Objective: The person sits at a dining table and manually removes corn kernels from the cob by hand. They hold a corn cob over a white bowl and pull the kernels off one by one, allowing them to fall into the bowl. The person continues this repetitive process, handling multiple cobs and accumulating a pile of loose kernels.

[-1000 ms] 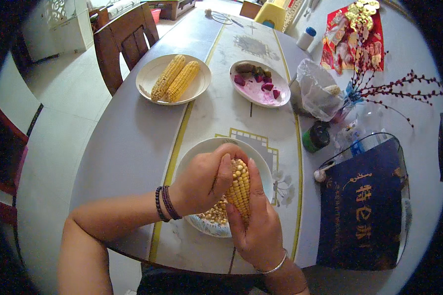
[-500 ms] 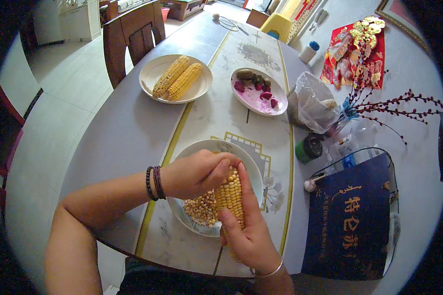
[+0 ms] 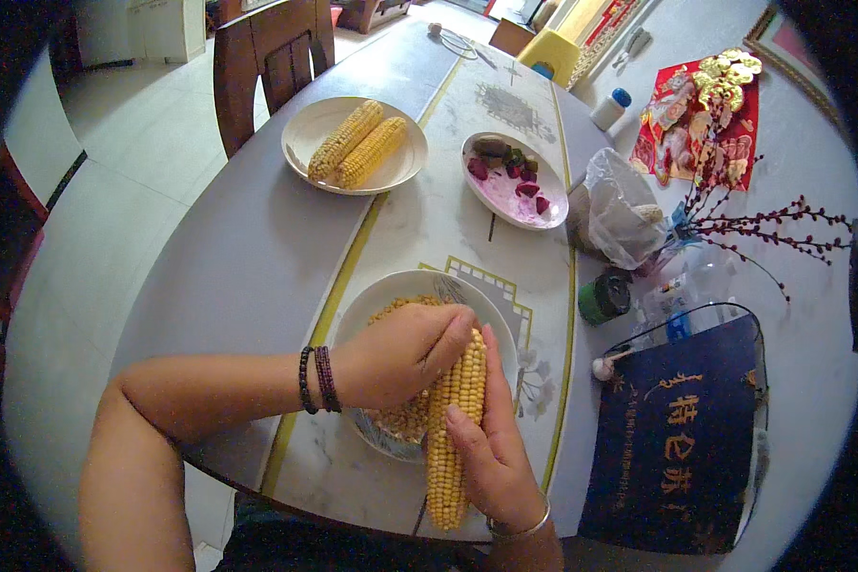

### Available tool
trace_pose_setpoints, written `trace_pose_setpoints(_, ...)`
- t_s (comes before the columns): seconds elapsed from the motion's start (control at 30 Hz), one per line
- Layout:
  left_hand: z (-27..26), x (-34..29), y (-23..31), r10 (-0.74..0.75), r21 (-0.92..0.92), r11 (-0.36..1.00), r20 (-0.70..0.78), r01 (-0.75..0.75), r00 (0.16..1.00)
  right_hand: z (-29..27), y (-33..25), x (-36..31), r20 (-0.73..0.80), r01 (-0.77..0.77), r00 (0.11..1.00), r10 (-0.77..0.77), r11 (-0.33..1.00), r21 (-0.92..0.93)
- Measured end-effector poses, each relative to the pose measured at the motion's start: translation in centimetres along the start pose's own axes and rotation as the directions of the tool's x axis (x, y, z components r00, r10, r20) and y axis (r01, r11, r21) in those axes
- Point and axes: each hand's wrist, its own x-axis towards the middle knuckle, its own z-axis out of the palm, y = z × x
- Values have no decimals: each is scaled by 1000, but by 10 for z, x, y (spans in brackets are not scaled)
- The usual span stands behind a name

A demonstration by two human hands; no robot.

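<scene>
A yellow ear of corn (image 3: 456,434) slants over a patterned white plate (image 3: 508,334), its lower end sticking out past the near rim. My right hand (image 3: 500,467) grips it from the right side, thumb lying along the kernels. My left hand (image 3: 405,353) is closed against the cob's upper end, thumb bent over the top; its fingertips are hidden. Loose corn kernels (image 3: 398,419) lie on the plate below, partly covered by my left hand. Dark beaded bracelets circle my left wrist, a metal bangle my right.
Two more ears of corn (image 3: 372,153) lie on a white plate (image 3: 296,143) at the far left. A bowl (image 3: 477,186) of dark red pieces stands beyond the middle. Along the right are a plastic bag (image 3: 620,210), a green jar (image 3: 603,297), a bottle and a dark blue box (image 3: 677,439).
The ear of corn has come down toward me and shows more of its length. My left hand has rolled over, its thumb now at the cob's top. The whole view has shifted slightly.
</scene>
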Motion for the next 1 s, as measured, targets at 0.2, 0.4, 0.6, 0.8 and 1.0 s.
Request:
trace_pose_setpoints(0.2, -4, 2, -4, 48, -188, 981, 43, -39, 998, -1, -4, 3, -17, -32, 999, 38, 961, 275)
trace_pose_setpoints(0.4, -5, 1, 3, -112, -389, 911, 94, 140, 989, -5, -3, 5, -37, 68, 997, -66, 995, 66)
trace_pose_setpoints(0.6, -3, -1, 12, -19, 83, 996, 73, 13, 997, 0, -6, 2, -43, 59, 997, -64, 991, -121)
trace_pose_setpoints(0.8, 2, 0, -2, 201, 76, 978, -69, -196, 977, 3, 2, 3, -18, 86, 996, -88, 992, -97)
trace_pose_setpoints(1.0, 0, 1, -4, 250, 117, 961, 27, -252, 968, 8, -4, 1, -44, 72, 997, -70, 996, 59)
